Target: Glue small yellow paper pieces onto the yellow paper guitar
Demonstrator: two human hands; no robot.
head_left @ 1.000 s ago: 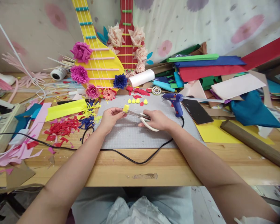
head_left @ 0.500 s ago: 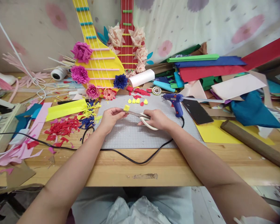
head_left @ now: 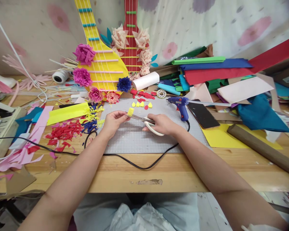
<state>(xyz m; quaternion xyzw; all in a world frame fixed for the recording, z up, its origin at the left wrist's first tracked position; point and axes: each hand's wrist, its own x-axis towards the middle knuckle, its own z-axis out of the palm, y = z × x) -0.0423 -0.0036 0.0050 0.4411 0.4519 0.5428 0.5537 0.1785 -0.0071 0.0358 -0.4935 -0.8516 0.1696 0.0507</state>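
Note:
My left hand [head_left: 116,122] pinches a small piece of yellow paper [head_left: 130,111] between thumb and fingers. In my right hand [head_left: 162,123] is a pair of white-handled scissors [head_left: 154,129], its blades pointing left and reaching the yellow piece. Both hands are over the grey cutting mat [head_left: 135,142]. Just beyond them lie several small yellow paper petals [head_left: 142,104] and a red petal [head_left: 146,107]. To the right of my right hand a blue glue gun [head_left: 181,105] rests on the mat, a glue stick in its back end.
A yellow paper guitar [head_left: 106,69] and a red one [head_left: 131,53] stand behind, decorated with paper flowers. Red scraps [head_left: 65,131] litter the left. A phone [head_left: 203,114] and stacked paper [head_left: 216,73] lie right. A black cord [head_left: 144,167] loops along the mat's front.
The yellow piece in my left hand has tilted and shifted slightly left at the scissor blades. My hands have otherwise barely moved.

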